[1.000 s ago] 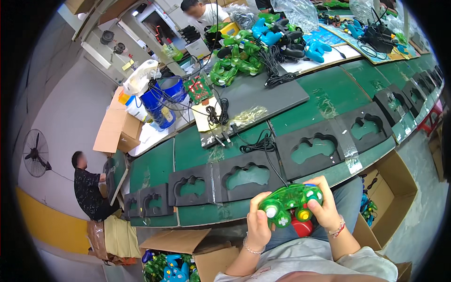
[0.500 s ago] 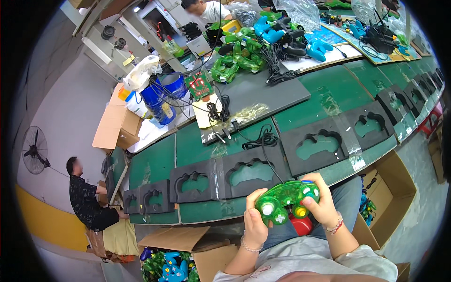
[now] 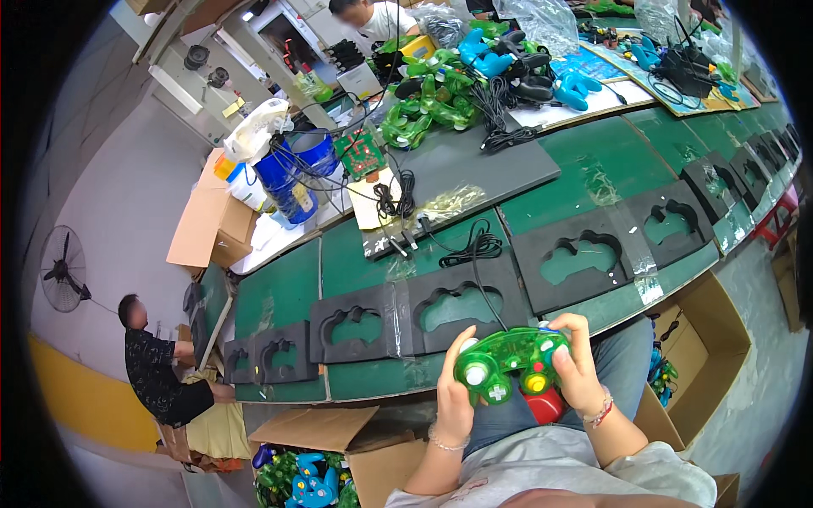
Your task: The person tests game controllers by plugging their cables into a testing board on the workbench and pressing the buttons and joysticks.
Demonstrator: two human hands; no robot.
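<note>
Low in the frame, just right of centre: translucent green game controller (image 3: 508,366) gripped at both ends, above the lap and just short of the green bench (image 3: 593,161) edge. Left hand (image 3: 455,391) wrapped on the left grip, thumb up its side; right hand (image 3: 578,366) closed round the right grip, thumb near the coloured buttons. Probably light, rigid, glossy plastic, so a bit slippery; safest held by the two horn grips, not the sticks. Black cable (image 3: 478,279) trailing up across a black foam tray (image 3: 457,309)
</note>
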